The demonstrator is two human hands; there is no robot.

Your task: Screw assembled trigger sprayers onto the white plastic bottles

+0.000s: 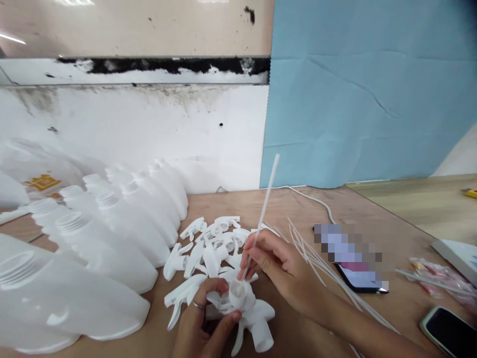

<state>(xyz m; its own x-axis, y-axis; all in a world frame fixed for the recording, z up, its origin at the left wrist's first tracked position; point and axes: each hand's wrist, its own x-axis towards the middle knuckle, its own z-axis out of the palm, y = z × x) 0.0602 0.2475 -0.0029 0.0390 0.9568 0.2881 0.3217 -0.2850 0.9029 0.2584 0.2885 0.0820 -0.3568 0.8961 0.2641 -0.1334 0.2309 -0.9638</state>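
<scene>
My left hand (pixel 208 318) grips a white trigger spray head (pixel 238 298) by its collar, with the collar's opening turned upward. Between thumb and fingers, my right hand (pixel 276 263) pinches a thin translucent dip tube (pixel 267 199) that stands nearly upright. The tube's lower end is at the collar's mouth; how deep it sits inside I cannot tell. Beyond my hands lies a heap of white trigger spray heads (pixel 212 256). More loose dip tubes (pixel 303 246) lie on the table to the right, partly behind my right forearm.
White bottles (pixel 108 253) without caps stand in rows on the left, before a printed plastic bag (pixel 44 174). On the right are a phone with a blurred screen (pixel 361 278), a dark-screened phone (pixel 452 330), small plastic packets (pixel 439 278) and a white cable (pixel 313 198).
</scene>
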